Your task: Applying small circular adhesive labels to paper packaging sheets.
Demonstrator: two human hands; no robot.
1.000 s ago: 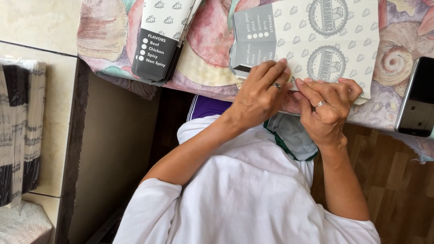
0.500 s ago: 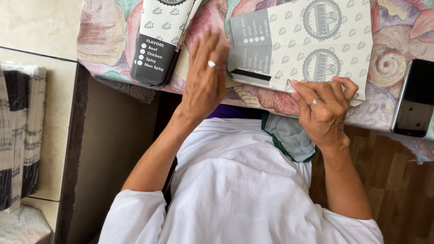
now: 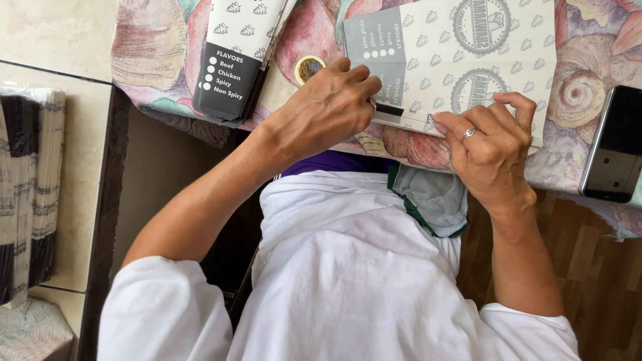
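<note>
Left hand (image 3: 328,110) curls its fingers onto the grey near corner of the flat patterned carton (image 3: 461,60) in the upper centre of the frame, right hand (image 3: 491,150) pinching that carton's lower edge, with a second folded carton (image 3: 244,57) upper left and a phone (image 3: 612,144) at right.

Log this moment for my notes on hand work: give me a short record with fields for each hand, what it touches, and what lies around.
left hand: fingers curled, resting on the near left corner of the flat printed carton
right hand: ring on one finger, fingertips pinching the carton's near edge
flat printed carton: pale with a leaf pattern and a grey panel, lying flat on the cloth
tablecloth: shell print
second carton: folded, lying to the left
round sticker: beside the left hand
phone: dark, at the right edge
</note>
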